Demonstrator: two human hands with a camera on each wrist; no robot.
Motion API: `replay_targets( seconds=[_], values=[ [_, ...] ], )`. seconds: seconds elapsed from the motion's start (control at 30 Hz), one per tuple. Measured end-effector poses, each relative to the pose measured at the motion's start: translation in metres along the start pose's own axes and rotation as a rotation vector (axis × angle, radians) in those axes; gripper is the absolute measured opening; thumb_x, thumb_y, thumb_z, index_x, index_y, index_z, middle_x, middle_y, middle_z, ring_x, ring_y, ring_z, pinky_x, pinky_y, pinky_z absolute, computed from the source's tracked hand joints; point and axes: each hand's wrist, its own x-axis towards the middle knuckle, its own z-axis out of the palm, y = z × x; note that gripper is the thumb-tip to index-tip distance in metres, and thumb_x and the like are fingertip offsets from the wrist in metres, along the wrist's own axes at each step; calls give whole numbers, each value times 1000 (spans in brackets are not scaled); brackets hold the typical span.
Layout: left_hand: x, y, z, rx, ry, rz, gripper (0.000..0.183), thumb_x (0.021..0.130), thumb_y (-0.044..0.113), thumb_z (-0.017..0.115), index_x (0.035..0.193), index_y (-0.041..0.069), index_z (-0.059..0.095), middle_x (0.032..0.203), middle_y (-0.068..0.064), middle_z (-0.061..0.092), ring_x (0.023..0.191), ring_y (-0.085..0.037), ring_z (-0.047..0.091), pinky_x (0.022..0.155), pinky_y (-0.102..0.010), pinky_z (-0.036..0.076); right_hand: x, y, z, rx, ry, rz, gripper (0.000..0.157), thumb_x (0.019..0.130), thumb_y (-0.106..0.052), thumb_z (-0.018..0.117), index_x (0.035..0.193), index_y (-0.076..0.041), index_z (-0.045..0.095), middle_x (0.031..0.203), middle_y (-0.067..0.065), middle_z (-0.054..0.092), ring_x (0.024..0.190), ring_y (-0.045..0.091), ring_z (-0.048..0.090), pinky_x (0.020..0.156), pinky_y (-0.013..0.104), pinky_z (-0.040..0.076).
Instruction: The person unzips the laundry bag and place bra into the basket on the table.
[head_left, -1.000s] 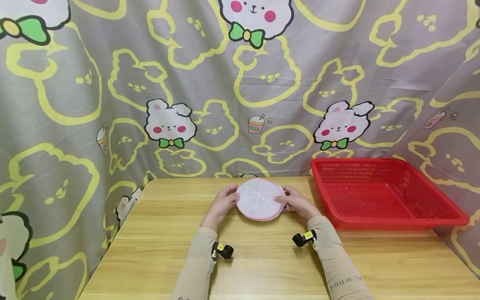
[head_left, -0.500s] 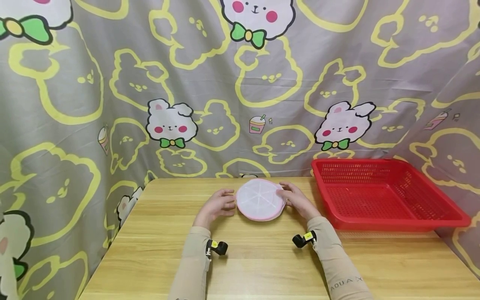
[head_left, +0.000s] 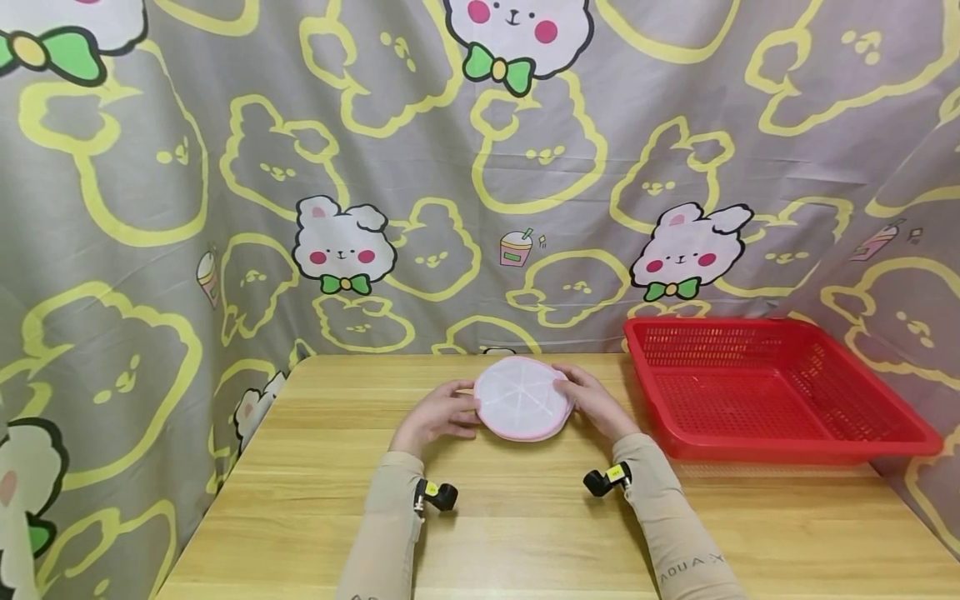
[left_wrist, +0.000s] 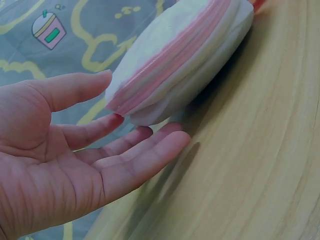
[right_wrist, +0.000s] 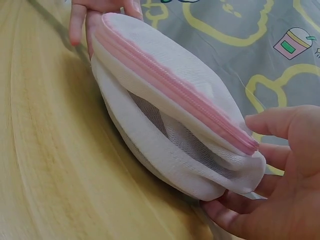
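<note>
A round white mesh laundry bag (head_left: 522, 400) with a pink zipper (right_wrist: 180, 90) is at the back middle of the wooden table. In the left wrist view, my left hand (left_wrist: 75, 145) has its fingers extended, fingertips right at the bag's left edge and under it, thumb beside the zipper. On the other side, my right hand (head_left: 596, 402) holds the bag's right edge, thumb above and fingers below, as the right wrist view shows (right_wrist: 280, 185). Folds of loose mesh (right_wrist: 195, 150) sag between the bag's upper and lower faces.
A red plastic basket (head_left: 765, 446) with perforated walls stands right of the hands on the wooden table (head_left: 510, 533). A grey curtain (head_left: 442, 167) with rabbit prints hangs close behind the table's back edge. Each sleeve carries a small black wrist camera.
My left hand has let go of the bag's left edge, drawn back left, then come back to touch it. The right thumb has slid outward from the bag's top toward its edge.
</note>
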Motion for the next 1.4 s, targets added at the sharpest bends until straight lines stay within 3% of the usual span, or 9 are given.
replay_targets(
  seconds=[0.27,0.57,0.93,1.4],
  values=[
    [5,-3,4,2,34,33,56,86,10,56,136,9,29,121,-19,46,85,-23,61,79,-48,51,1,-1,1,-10,9,7,48,90,-27,52,132,-7,40,133,13,42,103,16,49,83,21,42],
    [0,4,11,10,77,55,55,89,10,50,139,6,25,129,-23,40,87,-23,57,81,-50,49,-5,-9,2,16,-16,51,45,91,-24,50,130,-3,40,116,13,49,79,8,54,66,21,48],
    [12,-4,15,8,124,62,53,91,11,46,140,10,27,127,-22,42,84,-22,59,72,-41,53,-10,0,-3,90,-38,72,47,90,-26,52,129,-4,40,120,11,49,90,12,55,76,27,50],
    [14,-6,16,-3,196,45,49,92,12,45,139,14,31,131,-19,41,80,-20,57,64,-37,53,-24,2,4,163,39,116,46,90,-26,52,128,-3,41,109,4,56,90,11,58,80,28,49]
  ],
)
